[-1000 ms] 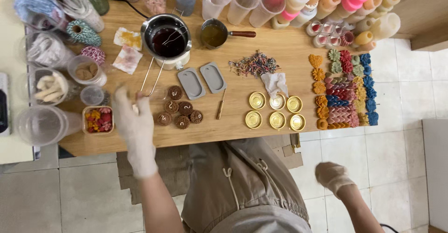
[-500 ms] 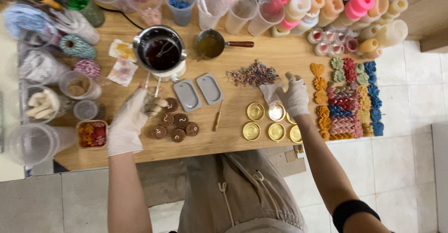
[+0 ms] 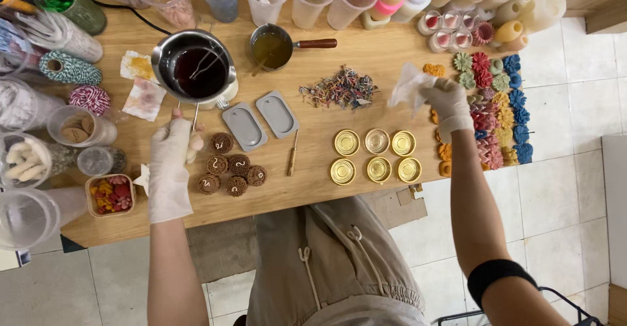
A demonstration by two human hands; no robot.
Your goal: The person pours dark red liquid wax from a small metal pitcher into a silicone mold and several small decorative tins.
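Both hands wear white gloves. My left hand (image 3: 171, 163) rests on the wooden table (image 3: 307, 143) beside several small brown round pieces (image 3: 230, 166), its fingers closed around thin metal sticks (image 3: 194, 112) that reach up into the metal pot of dark liquid (image 3: 194, 70). My right hand (image 3: 448, 105) is at the right part of the table, pinching a crumpled white tissue (image 3: 408, 88) beside rows of coloured flower-shaped pieces (image 3: 496, 107).
Several gold round tins (image 3: 375, 155) lie in two rows at the front. Two grey oval moulds (image 3: 260, 120), a small tool (image 3: 292, 154), a heap of coloured shreds (image 3: 341, 89) and a small saucepan (image 3: 274, 45) sit mid-table. Plastic cups, twine spools and jars line the back and left.
My right hand rose from beside my leg to the table, took the white tissue and moved right with it. My left hand stayed by the brown pieces and pot.
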